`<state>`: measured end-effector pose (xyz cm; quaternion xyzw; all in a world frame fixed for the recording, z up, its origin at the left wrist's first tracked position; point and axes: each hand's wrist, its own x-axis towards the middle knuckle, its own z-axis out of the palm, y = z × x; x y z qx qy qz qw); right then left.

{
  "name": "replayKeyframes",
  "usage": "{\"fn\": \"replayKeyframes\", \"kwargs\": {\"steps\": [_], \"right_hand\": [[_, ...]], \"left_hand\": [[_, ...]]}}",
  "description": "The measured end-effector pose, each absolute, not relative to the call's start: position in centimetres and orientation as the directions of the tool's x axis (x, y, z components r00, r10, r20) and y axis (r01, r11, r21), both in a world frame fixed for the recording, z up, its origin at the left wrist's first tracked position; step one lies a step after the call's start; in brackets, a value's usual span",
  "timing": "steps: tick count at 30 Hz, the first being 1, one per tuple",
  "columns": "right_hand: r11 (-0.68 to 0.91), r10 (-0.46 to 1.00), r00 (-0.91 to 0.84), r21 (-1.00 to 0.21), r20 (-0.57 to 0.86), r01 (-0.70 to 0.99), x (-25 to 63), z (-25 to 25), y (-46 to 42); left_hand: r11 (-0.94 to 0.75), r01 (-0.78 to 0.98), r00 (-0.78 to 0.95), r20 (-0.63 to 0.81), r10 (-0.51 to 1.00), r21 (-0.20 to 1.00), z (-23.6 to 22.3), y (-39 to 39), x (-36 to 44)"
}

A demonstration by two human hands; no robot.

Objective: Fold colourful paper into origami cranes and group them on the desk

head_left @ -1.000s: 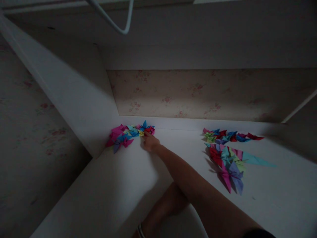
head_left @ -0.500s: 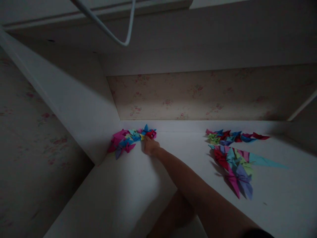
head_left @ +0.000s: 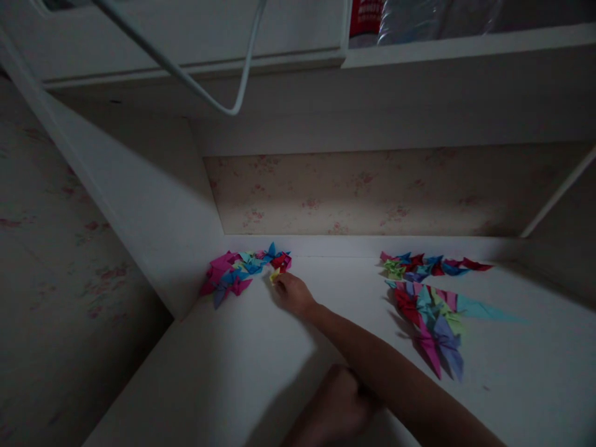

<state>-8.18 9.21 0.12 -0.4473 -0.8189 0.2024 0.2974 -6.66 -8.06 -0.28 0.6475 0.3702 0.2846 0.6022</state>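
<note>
My right hand (head_left: pixel 294 293) reaches across the white desk (head_left: pixel 242 372) to a pile of small folded paper pieces (head_left: pixel 242 268) in pink, blue and red in the far left corner. Its fingertips pinch a small yellow folded piece (head_left: pixel 274 275) at the pile's right edge. My left hand (head_left: pixel 336 406) rests low at the desk's near edge, partly under my right forearm. The light is dim and its fingers are hidden.
Two more groups of coloured folded paper lie to the right: a row (head_left: pixel 433 266) by the back wall and a fan-shaped cluster (head_left: pixel 433 316) nearer me. A white side panel (head_left: pixel 139 205) closes the left. A shelf (head_left: pixel 419 46) with bottles and a white cable (head_left: pixel 209 93) hang overhead.
My right hand has drawn back slightly from the pile with a yellow piece in its fingertips. My left hand has come further into view. The camera tilted up, showing the shelf.
</note>
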Motion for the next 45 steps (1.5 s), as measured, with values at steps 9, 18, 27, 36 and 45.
{"fn": "replayKeyframes", "kwargs": {"steps": [9, 18, 27, 36, 45], "right_hand": [[0.199, 0.98, -0.022, -0.979, 0.199, 0.035, 4.0, 0.5, -2.4], [0.154, 0.987, -0.041, -0.987, 0.157, -0.054, 10.9, -0.7, -8.1], [0.202, 0.962, -0.205, -0.976, 0.183, 0.076, 10.9, -1.1, -9.0], [0.277, 0.941, -0.225, -0.957, 0.251, 0.089, 11.1, -1.0, -9.1], [0.115, 0.992, -0.03, -0.986, 0.119, -0.12, 10.5, -2.9, -8.3]], "left_hand": [[0.035, 0.147, 0.309, -0.079, 0.948, 0.989, -0.6, -7.9, -6.1], [0.133, -0.007, 0.207, -0.129, 0.97, 0.991, -2.0, -6.5, -7.1], [0.044, 0.114, 0.243, -0.071, 0.967, 0.993, -2.0, -6.8, -7.4], [0.035, 0.157, 0.315, -0.084, 0.946, 0.987, 0.1, -7.6, -7.8], [-0.006, 0.204, 0.286, -0.054, 0.957, 0.979, -1.1, -7.3, -8.0]]}}
